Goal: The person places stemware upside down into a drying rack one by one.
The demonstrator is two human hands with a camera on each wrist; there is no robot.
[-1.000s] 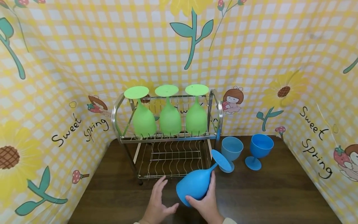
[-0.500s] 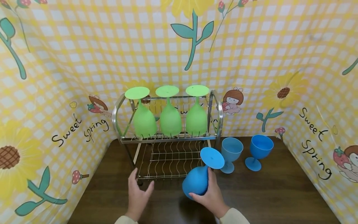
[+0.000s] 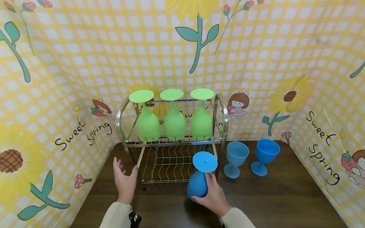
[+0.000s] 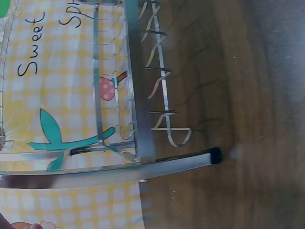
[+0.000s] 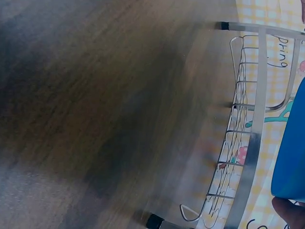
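My right hand (image 3: pixel 214 196) grips a blue goblet (image 3: pixel 197 185) by its bowl, held upside down with its round foot on top, in front of the rack's lower tier. In the right wrist view, part of the blue goblet (image 5: pixel 291 152) shows at the right edge with a fingertip below its rim. My left hand (image 3: pixel 124 180) is raised near the rack's left front leg, fingers spread, holding nothing. The metal dish rack (image 3: pixel 174 144) carries three green goblets (image 3: pixel 175 125) upside down in a row on its upper tier. In the left wrist view, the rack's side frame (image 4: pixel 95 176) appears close.
Two more goblets stand upright to the right of the rack: a greyish-blue goblet (image 3: pixel 237 154) and a bright blue goblet (image 3: pixel 266 152). The dark wooden table (image 3: pixel 271 202) lies beneath. A yellow checked cloth (image 3: pixel 251 57) hangs behind and at both sides.
My left hand has moved left, away from the blue goblet. My right hand has turned the goblet from a slant to nearly upside down, its foot shifting left.
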